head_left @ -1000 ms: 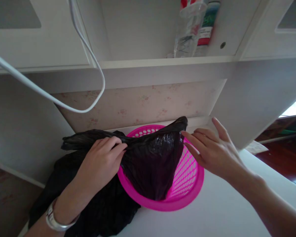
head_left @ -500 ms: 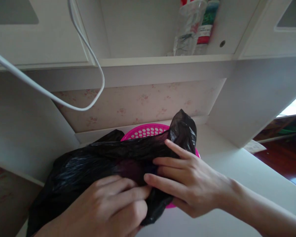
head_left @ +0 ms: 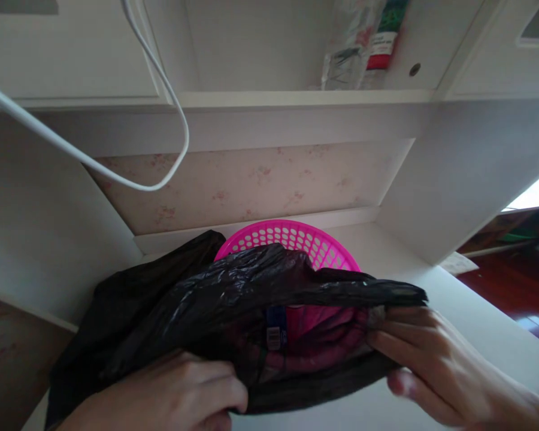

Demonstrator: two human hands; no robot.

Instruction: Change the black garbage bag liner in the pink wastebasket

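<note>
A black plastic bag [head_left: 247,278] stretches across the front of a pink perforated basket [head_left: 291,227], its mouth gaping toward me. Through the opening I see dark pinkish contents [head_left: 323,326] and a blue label with a barcode [head_left: 275,328]; what they belong to is unclear. My left hand [head_left: 179,389] is closed on the near edge of the bag's mouth. At the bag's right end, my right hand [head_left: 424,353] has its fingers at the rim, partly inside the mouth, with the thumb below. Its fingers are slightly blurred.
A white cable [head_left: 161,179] loops down at the upper left. Above, an open cabinet shelf [head_left: 305,99] holds a clear plastic container [head_left: 345,60] and a bottle with a green, white and red label [head_left: 383,45]. White side panels [head_left: 467,161] flank the white tabletop [head_left: 386,251].
My right hand has moved right, drawing the bag's rim with it. The mouth has widened, showing the pinkish contents and barcode label. More of the basket's back rim shows.
</note>
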